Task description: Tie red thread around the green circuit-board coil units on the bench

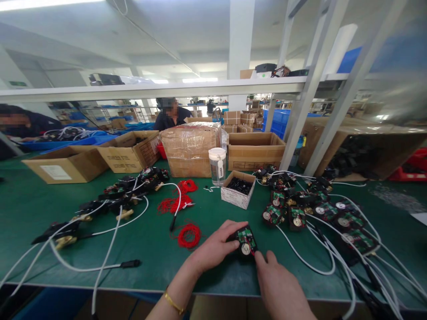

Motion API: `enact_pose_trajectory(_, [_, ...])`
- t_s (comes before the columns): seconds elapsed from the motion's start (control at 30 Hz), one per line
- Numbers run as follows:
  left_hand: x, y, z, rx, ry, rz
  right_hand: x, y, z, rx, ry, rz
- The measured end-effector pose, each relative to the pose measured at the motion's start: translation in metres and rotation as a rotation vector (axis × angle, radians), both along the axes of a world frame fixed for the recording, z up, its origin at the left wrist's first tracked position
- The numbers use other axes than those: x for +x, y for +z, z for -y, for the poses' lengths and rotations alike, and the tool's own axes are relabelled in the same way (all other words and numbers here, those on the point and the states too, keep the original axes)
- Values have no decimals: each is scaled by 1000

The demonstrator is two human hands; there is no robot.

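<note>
Head view: one black module (246, 243), green-topped, lies on the counter (150, 249) near its front edge. Left hand (216, 248) curls around its left side; right hand (280, 289), fingers together, touches its near-right corner.

I saw a green bench (33, 213) carrying cartons (66, 164) at the back, a lidded jar (217, 166), 1 small box of black parts (238, 189), 3 red wire coils (189, 235) mid-table, cabled black units (116, 195) on L, board modules (320, 213) on R & 1 front module (246, 242) near the edge.
</note>
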State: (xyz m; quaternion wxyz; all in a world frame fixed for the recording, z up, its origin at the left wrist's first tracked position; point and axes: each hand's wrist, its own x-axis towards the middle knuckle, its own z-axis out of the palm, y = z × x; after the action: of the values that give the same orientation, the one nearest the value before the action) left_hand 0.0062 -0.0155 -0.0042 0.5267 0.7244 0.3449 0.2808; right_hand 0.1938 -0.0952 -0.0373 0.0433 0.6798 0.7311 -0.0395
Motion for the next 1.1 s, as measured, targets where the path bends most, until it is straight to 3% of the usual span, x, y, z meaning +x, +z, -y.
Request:
enact_pose_trajectory(0.17, [11, -13, 9, 61, 99, 33, 18, -13, 6, 105, -10, -3])
enact_pose_trajectory(0.37, [18, -22, 6, 128, 266, 37, 12, -3, -6, 93, 12, 12])
enact_pose_trajectory(0.77, [17, -24, -6, 111, 399, 31, 10, 8, -29, 47, 96, -59])
enact_pose_trajectory(0.97, [12, -24, -6, 147, 390, 26, 54, -5, -13, -3, 33, -210])
enact_pose_trajectory(1.1, [13, -27, -3, 130, 396, 55, 92, -21, -6, 88, 0, -257])
